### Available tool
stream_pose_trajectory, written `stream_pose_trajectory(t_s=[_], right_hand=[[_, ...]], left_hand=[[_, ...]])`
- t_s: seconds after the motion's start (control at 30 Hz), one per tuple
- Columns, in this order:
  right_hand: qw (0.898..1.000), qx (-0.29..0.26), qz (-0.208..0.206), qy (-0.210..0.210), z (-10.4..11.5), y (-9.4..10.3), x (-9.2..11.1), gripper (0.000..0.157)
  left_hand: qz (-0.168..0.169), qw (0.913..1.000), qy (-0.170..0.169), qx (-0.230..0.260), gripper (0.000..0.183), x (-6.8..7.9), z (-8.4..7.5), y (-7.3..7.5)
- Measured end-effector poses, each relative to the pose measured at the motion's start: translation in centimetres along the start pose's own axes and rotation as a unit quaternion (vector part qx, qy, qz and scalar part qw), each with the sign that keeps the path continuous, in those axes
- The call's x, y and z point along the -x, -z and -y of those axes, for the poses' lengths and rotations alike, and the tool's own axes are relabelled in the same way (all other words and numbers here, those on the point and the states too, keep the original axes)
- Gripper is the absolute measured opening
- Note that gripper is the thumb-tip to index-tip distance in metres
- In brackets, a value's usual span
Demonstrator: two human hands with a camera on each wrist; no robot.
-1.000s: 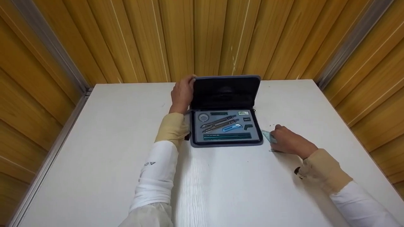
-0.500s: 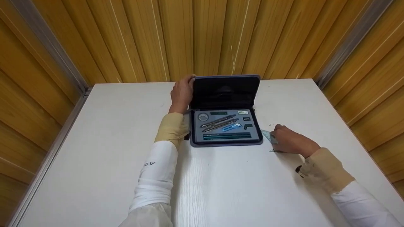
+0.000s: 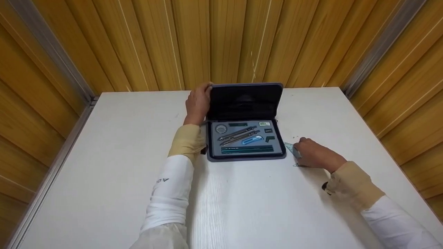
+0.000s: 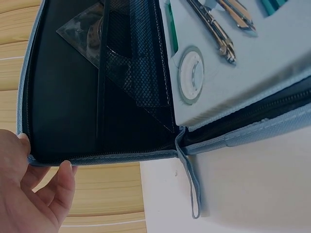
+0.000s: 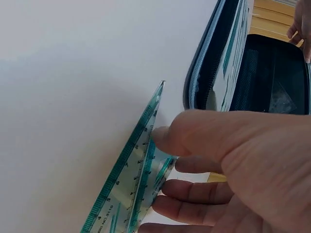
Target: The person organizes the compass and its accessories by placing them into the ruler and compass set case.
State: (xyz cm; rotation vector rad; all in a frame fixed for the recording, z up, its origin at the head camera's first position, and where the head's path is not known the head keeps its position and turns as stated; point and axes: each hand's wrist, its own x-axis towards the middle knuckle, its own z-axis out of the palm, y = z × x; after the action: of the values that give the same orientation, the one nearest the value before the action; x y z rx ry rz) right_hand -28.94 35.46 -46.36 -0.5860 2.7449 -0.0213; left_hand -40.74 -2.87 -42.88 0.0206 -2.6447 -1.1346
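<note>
A blue zip case [image 3: 211, 159] lies unfolded on the white table, its lid [image 3: 249, 103] raised. My left hand [image 3: 198, 103] holds the lid's left top corner, thumb and fingers around the zipped edge in the left wrist view. Inside the lid, a clear triangular sheet [image 4: 80, 31] shows in the pocket. Just right of the case, my right hand [image 3: 316, 154] pinches clear set squares with green scales [image 5: 124, 170], which overlap and stand tilted close over the table. Its thumb presses on the near face, while the other fingers lie behind, partly hidden.
The grey insert [image 3: 216, 145] holds two metal compasses [image 3: 238, 137], a blue utility knife [image 3: 252, 139], green pencils [image 3: 247, 149], a round disc [image 3: 220, 129] and an eraser [image 3: 264, 123]. A strap loop [image 4: 192, 189] hangs from the hinge. Wood-look panels [image 3: 225, 41] enclose the table's far side.
</note>
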Motion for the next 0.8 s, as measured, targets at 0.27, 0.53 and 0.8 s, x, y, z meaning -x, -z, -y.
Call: stream_pose_trajectory(t_s=[0.27,0.53,0.8], right_hand=[[0.999,0.002,-0.050,0.011,-0.7,-0.8,0.4,0.048],[0.996,0.030,-0.078,0.022,-0.4,-0.9,0.2,0.046],[0.986,0.007,-0.140,0.087,-1.1,-1.3,0.0,0.023]], left_hand=[[-0.005,0.9999,-0.013,0.007,0.029,0.0,0.0,-0.2],[-0.011,0.9999,-0.011,0.005,0.027,-0.1,0.3,0.0],[-0.010,0.9999,-0.005,0.007,0.027,0.1,0.3,0.0]])
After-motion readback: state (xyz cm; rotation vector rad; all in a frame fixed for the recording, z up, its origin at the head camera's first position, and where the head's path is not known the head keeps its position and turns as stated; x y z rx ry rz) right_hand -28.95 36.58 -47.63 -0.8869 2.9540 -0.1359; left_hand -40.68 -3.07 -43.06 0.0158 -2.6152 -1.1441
